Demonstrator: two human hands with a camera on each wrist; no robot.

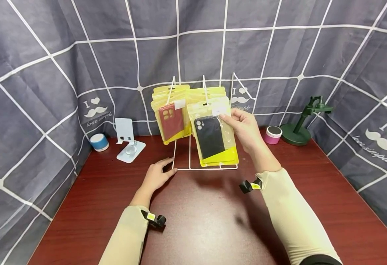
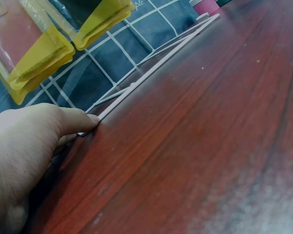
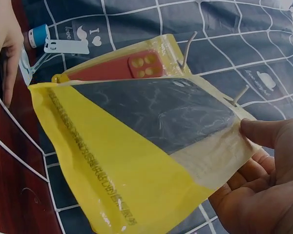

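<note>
A white wire display rack (image 1: pixel 204 169) with upright hooks stands on the table. My right hand (image 1: pixel 244 127) pinches the upper right edge of a yellow-and-clear bag with a black phone case (image 1: pixel 210 136). This bag is at the middle hook (image 1: pixel 204 84); in the right wrist view the thumb lies on its front and fingers are behind. Whether the hook passes through its hole is unclear. A bagged red phone case (image 1: pixel 171 123) hangs on the left hook, more bags behind it. My left hand (image 1: pixel 157 175) grips the rack's front left base corner, thumb on the wire (image 2: pixel 100 117).
A white phone stand (image 1: pixel 125 140) and a blue-and-white round item (image 1: pixel 99 142) are at the back left. Right of the rack are a pink round item (image 1: pixel 273 135) and a green stand (image 1: pixel 297 129). A grey checked curtain (image 1: pixel 200 51) surrounds the table.
</note>
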